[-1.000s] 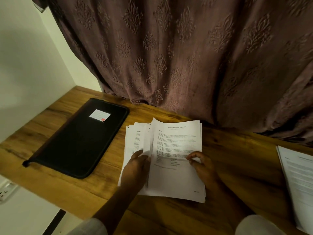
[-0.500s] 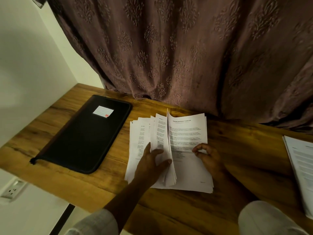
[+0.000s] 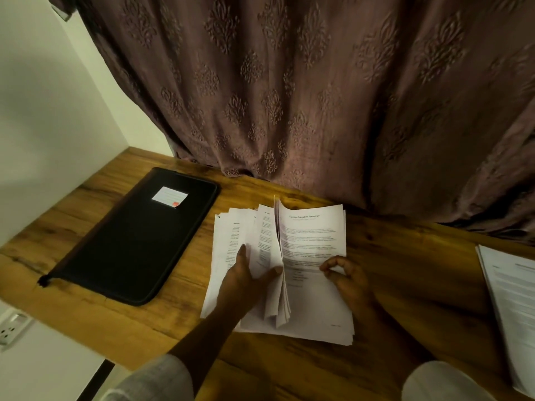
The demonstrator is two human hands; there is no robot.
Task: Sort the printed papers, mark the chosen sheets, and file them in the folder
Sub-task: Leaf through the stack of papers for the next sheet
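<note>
Both hands work the papers (image 3: 312, 244): left hand (image 3: 246, 282) pinches lifted sheets, right hand (image 3: 347, 279) presses down, fingers curled.

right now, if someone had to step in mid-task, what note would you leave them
Left hand: thumbing through a lifted bundle of sheets at the left of the paper stack, pages stood on edge.
Right hand: resting on the exposed top page, fingers curled, holding nothing.
Black folder: shut, flat on the desk left of the stack, label on its cover.
Second pile of papers: at the right edge of the desk.
Done: some sheets apparently set aside on the right.
Left: finish sorting, mark the chosen sheets (no pen in view), open the folder and file them.
</note>
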